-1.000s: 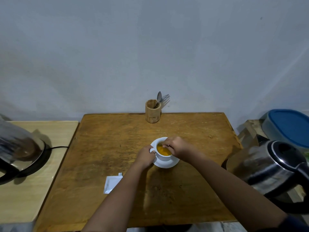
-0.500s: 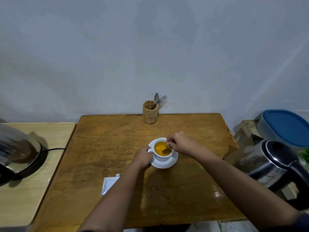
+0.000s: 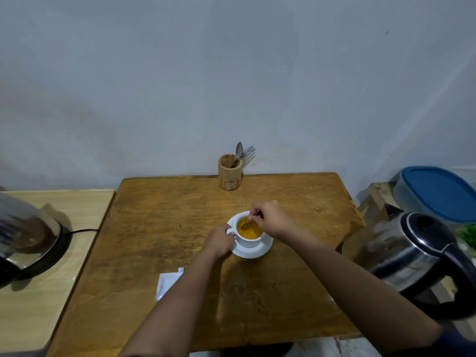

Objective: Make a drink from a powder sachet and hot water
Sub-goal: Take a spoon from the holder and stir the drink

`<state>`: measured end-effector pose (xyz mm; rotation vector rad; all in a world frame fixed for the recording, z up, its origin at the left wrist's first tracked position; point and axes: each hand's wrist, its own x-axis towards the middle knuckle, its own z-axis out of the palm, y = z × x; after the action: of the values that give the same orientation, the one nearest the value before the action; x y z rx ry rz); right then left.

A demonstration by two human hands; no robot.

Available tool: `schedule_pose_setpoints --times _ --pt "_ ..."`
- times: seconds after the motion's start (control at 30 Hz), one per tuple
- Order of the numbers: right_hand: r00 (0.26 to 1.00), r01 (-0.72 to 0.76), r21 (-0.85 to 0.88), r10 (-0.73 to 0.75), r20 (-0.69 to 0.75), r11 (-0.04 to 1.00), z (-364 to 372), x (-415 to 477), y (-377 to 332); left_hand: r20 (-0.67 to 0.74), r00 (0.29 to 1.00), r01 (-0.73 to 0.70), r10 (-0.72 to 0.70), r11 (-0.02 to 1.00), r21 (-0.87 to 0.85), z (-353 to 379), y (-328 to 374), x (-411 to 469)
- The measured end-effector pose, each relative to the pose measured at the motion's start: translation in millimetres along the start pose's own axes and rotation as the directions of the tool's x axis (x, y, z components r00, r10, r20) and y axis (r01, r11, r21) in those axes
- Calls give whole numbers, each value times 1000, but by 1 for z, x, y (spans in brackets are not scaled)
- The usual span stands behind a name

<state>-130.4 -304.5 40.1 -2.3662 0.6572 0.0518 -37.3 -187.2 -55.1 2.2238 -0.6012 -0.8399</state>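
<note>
A white cup [image 3: 249, 242] full of orange drink stands on a white saucer [image 3: 257, 251] in the middle of the wooden table [image 3: 164, 228]. My left hand [image 3: 220, 239] grips the cup's handle from the left. Above the cup's far rim, my right hand [image 3: 273, 219] pinches a spoon [image 3: 247, 224] whose bowl dips into the liquid. An empty white sachet [image 3: 167, 282] lies flat near the table's front left, partly hidden by my left forearm. A steel electric kettle [image 3: 409, 256] stands at the right.
A wooden holder [image 3: 230, 173] with a spoon and fork sits at the table's far edge. A second kettle on its base [image 3: 28, 243] is on a pale side table at left, cord trailing. A blue-lidded container [image 3: 438, 191] is at far right.
My right hand has swung the spoon around inside the cup, from the near side to the right and now the far rim. My left hand stays on the handle.
</note>
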Motion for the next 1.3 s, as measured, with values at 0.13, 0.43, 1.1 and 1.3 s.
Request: schedule_pose_setpoints --times 0.13,0.43,1.1,1.3 --pt "998 9 -9 -9 -60 1000 -9 -2 4 8 1000 2 -2 1000 4 -1 0 1" --pt "989 84 -39 -88 -117 996 -30 -13 8 18 1000 15 -15 1000 17 0 1 3" --pt "889 -31 372 195 -413 928 -34 -18 27 0 1000 -14 14 1000 -14 1 -3 1" --pt "810 -15 833 496 -314 553 -33 -29 59 -1 1000 -23 23 1000 -16 1 -5 2"
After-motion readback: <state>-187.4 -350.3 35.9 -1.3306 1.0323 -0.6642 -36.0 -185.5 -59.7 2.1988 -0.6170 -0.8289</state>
